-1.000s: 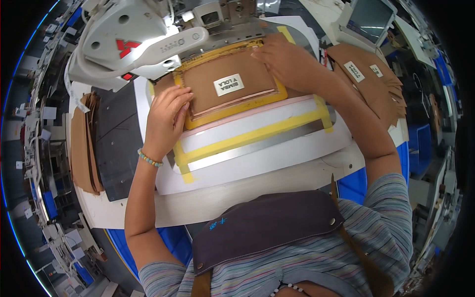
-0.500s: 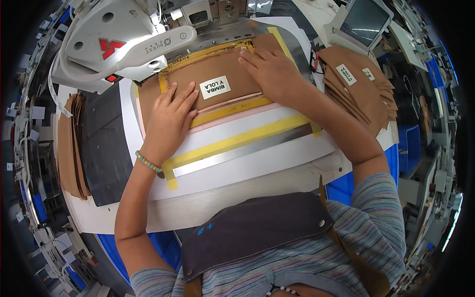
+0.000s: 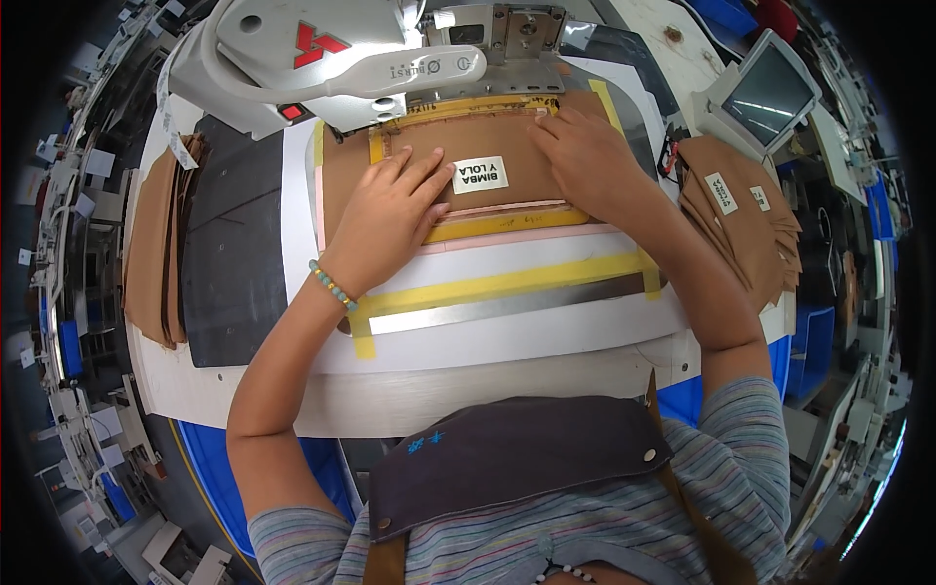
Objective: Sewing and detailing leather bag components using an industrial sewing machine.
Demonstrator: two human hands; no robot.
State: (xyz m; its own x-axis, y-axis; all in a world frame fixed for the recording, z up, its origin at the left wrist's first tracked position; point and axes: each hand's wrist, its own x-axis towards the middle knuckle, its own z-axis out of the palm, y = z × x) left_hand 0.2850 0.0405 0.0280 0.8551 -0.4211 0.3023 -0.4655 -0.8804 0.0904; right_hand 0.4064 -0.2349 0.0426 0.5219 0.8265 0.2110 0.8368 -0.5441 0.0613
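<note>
A brown fabric panel (image 3: 419, 205) with a white label (image 3: 481, 175) lies under a yellow-edged frame (image 3: 497, 223) at the sewing machine (image 3: 322, 58). My left hand (image 3: 395, 214) rests on the panel's left part, fingers spread and pointing away from me. At the panel's right end my right hand (image 3: 590, 161) presses down, its fingers bent and their tips by the frame's far right corner. Neither hand grasps anything. The palms hide parts of the panel and the frame's near bar.
Brown labelled pieces (image 3: 731, 214) lie fanned at the right, below a small screen (image 3: 770, 93). More brown pieces (image 3: 161, 244) stand stacked at the far left beside a dark plate (image 3: 234, 253). Yellow tape (image 3: 507, 280) crosses the white sheet before me.
The whole view has shifted, so machine and panel appear farther right. My right fingers are more bent at the frame's far corner. My left hand stays on the panel.
</note>
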